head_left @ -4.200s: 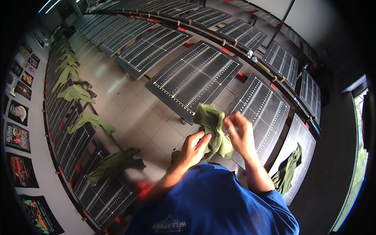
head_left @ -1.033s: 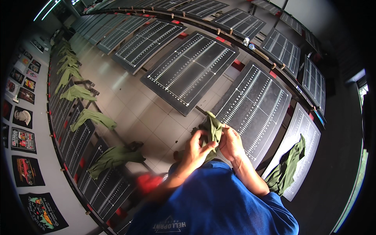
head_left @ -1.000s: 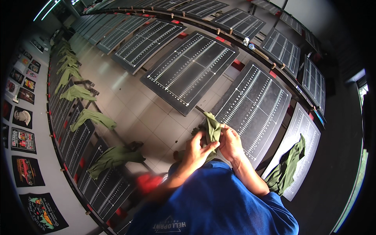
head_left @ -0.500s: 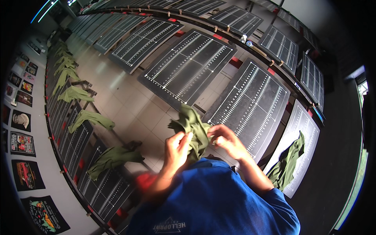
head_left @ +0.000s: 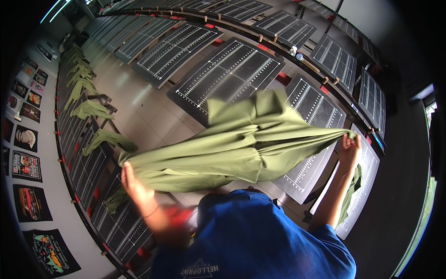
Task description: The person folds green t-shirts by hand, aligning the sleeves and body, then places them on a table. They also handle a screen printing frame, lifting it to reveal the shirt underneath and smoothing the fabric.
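An olive-green shirt (head_left: 223, 158) is stretched wide in the air in front of me, with folds running from side to side. My left hand (head_left: 134, 183) is closed on its left end, beside the row of boards on the left. At the opposite end, my right hand (head_left: 350, 149) pinches a bunched corner, above the light-coloured board (head_left: 371, 174). The loose far edge of the cloth is blurred by motion. It covers part of the dark printing board (head_left: 316, 111) behind it.
More dark boards with white ruled marks, such as this printing board (head_left: 227, 74), stand in rows ahead. Green shirts (head_left: 90, 110) drape over the left row. Another green shirt (head_left: 351, 193) lies on the light board. A small bottle (head_left: 293, 50) stands on the far rail.
The shirt was bunched between my two hands close to my body. My hands have moved far apart, left and right, and the cloth has spread open between them.
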The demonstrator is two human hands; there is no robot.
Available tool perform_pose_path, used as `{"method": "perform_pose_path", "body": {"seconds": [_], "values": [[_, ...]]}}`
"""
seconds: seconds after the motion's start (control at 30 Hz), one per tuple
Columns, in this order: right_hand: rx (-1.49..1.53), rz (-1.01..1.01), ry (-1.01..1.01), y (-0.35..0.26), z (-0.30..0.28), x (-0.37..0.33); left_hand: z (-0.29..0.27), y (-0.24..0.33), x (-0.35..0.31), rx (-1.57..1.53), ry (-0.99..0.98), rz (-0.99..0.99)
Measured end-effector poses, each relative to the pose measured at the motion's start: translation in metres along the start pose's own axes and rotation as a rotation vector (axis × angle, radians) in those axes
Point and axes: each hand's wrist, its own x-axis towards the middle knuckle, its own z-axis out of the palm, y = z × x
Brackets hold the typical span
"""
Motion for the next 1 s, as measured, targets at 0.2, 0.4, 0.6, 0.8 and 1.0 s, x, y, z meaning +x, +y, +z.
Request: {"method": "perform_pose_path", "body": {"seconds": [0.2,0.4,0.6,0.8,1.0], "values": [[0.214,-0.366,-0.166,-0.096,0.001,0.036,-0.025,0.026,0.024,-0.026,0.124,0.072],[0.206,-0.422,-0.595,-0.136,0.078,-0.001,-0.032,0.029,0.031,0.026,0.145,0.112],[-1.249,-1.433,0.186,-0.136,0.112,0.010,-0.034,0.045,0.043,0.051,0.295,0.130],[-1.260,-0.742,-0.292,-0.031,0.151,0.008,-0.071,0.039,0.067,0.010,-0.038,0.091],[-0.893,-0.228,-1.337,0.206,0.211,-0.270,-0.061,0.020,0.074,0.127,-0.269,-0.012]]}}
